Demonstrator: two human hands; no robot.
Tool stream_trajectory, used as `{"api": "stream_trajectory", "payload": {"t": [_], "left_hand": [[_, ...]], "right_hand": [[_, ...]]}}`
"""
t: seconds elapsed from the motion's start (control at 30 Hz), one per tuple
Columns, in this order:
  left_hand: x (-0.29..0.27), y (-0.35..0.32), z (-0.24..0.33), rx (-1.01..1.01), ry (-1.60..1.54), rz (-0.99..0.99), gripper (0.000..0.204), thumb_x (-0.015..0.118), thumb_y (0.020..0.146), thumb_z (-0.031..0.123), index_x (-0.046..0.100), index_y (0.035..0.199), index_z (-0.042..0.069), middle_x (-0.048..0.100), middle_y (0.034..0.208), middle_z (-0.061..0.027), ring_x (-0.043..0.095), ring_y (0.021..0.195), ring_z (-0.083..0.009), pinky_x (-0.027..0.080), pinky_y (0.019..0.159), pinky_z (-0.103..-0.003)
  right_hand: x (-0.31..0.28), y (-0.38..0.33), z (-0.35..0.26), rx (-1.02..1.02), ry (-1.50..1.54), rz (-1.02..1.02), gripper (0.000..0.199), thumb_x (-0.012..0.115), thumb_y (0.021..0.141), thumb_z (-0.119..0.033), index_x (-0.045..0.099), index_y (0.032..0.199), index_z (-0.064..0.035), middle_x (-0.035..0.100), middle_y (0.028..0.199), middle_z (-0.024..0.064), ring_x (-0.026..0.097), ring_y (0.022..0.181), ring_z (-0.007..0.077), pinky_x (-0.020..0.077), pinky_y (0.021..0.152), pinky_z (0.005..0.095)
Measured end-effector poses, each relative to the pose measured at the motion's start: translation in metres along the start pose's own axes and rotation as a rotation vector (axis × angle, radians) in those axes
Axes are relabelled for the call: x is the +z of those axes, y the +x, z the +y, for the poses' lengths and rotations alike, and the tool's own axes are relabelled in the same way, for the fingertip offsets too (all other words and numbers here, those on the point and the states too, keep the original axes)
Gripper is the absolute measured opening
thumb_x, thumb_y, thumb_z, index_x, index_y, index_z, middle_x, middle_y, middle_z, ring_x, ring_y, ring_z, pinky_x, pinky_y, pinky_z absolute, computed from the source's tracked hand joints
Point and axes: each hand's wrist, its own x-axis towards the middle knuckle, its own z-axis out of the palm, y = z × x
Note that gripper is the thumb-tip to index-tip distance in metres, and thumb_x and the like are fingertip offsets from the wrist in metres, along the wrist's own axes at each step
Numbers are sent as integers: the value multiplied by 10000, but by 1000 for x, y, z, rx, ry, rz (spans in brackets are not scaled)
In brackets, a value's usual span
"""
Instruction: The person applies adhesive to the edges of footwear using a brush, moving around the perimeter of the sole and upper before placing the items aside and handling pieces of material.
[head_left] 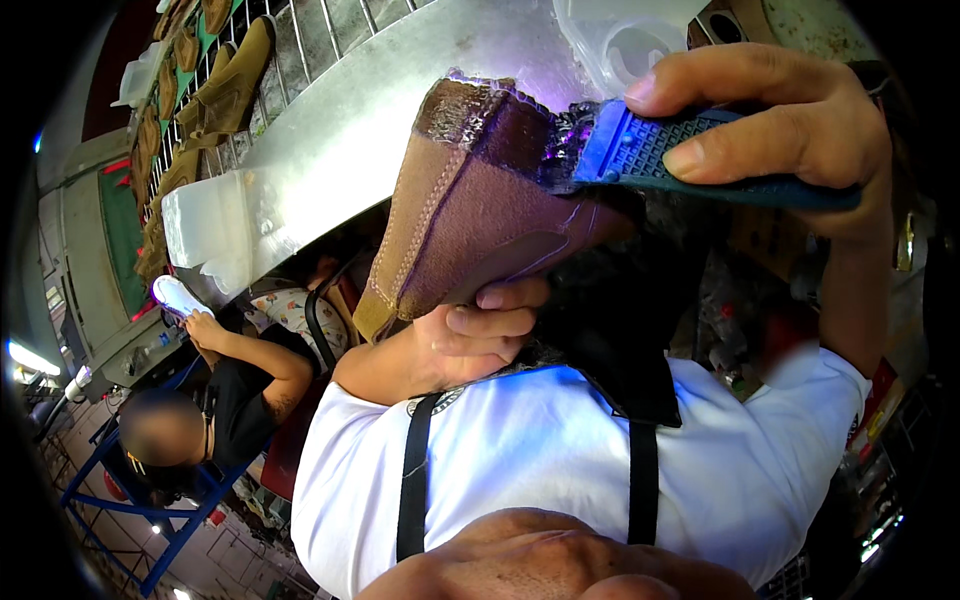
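Note:
A brown suede boot is tilted in front of my chest, its sole end turned up and its pale strip of stitching facing left. From below, my left hand is closed around it, with part of the fingers hidden behind the boot. My right hand grips a brush by its blue textured handle, thumb and fingers pinching it. The dark, wet-looking bristles touch the boot's upturned edge. A shiny, wet band runs along that edge.
A whitish work surface lies beyond the boot, with a translucent plastic container at its far right. Tan shoes stand on a wire rack at far left. Lower left, a seated co-worker holds a white sole.

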Motion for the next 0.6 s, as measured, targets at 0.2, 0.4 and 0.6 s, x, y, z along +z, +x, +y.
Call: {"api": "stream_trajectory", "payload": {"t": [0.2, 0.4, 0.6], "left_hand": [[-7, 0, 4, -46, -31, -74, 523, 393, 1111, 287, 265, 1572, 75, 521, 897, -109, 558, 619, -140, 517, 416, -237], [-13, 2, 5, -87, -49, -133, 510, 390, 1109, 283, 283, 1554, 58, 520, 897, -113, 569, 629, -157, 523, 413, -250], [-8, -2, 7, -81, -47, -78, 548, 404, 1098, 334, 281, 1546, 44, 520, 895, -128, 574, 632, -183, 560, 466, -287]], "right_hand": [[3, -4, 4, -40, -1, -14, 188, 729, 886, -41, 718, 1072, -22, 630, 1272, 283, 701, 1098, 389, 599, 932, 414], [3, -2, -10, 8, -71, -19, 175, 715, 885, -30, 713, 1058, -1, 650, 1217, 295, 705, 1076, 389, 604, 903, 423], [2, -8, -16, 178, -314, -83, 216, 694, 909, -40, 721, 1121, -2, 642, 1308, 252, 694, 1101, 402, 565, 960, 489]]}}
